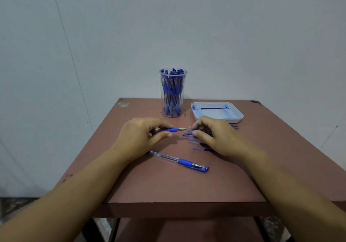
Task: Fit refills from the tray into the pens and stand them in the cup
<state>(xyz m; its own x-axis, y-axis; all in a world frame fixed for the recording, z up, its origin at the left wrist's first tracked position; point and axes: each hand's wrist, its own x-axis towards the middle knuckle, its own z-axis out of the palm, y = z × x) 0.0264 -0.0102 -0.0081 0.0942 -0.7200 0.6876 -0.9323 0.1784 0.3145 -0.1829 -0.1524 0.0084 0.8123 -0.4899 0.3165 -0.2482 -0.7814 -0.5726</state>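
The cup [172, 94], a tall clear tumbler, stood at the far edge of the table [168, 185], packed with standing pens [171, 90], their blue caps uppermost. Just to the right of the cup lay the tray [217, 118], white and shallow and stained blue inside, with a single dark refill [212, 108] along its far side.

In front of the cup and a little to its left, the left hand [142, 135] was closed round an uncapped pen [173, 129]. The thumb was below and the fingers curled over the barrel, with the blue grip and metal tip sticking out to the right. The pen lay about level; whether it touched the wood could not be told.

In front of the cup and to its right, the right hand [211, 135] arched over a scatter of blue pieces [189, 135] on the table. Its fingers were bent, and thumb and forefinger were drawn near each other just beside the pen's tip. Whether they had hold of one of those pieces could not be told, for that spot was blurred.

Farther from the cup, towards the person, a capped pen [179, 161] lay flat on the table, with its cap to the right and its clear barrel running under the left wrist
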